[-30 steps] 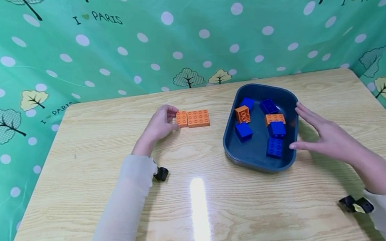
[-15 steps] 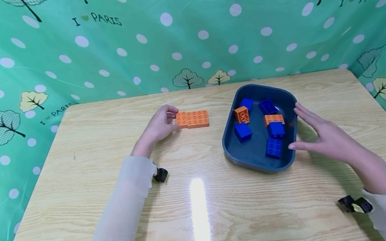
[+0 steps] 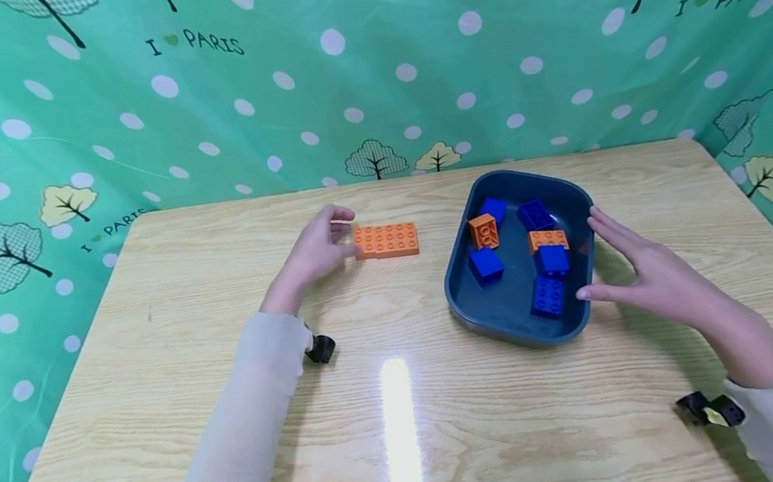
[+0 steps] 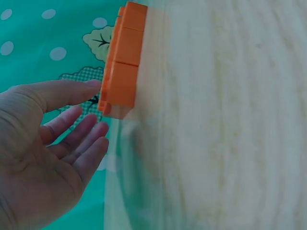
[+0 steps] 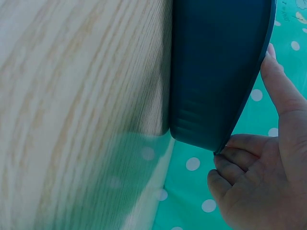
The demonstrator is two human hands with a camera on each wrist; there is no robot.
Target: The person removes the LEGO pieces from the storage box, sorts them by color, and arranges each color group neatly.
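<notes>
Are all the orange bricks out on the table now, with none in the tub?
No, two orange bricks lie inside the dark blue tub, among the blue bricks.

A brick row (image 3: 385, 241) lies left of the bin (image 3: 512, 312) — bricks (image 3: 487, 266) inside, table (image 3: 521, 422) beneath.

Dark box (image 5: 218, 72) partly outside the right-wrist view

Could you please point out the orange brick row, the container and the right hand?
Orange brick row (image 3: 386, 241): head view, studded top.
Container (image 3: 517, 258): head view, bare inner floor.
Right hand (image 3: 653, 274): head view, back of the hand.
</notes>
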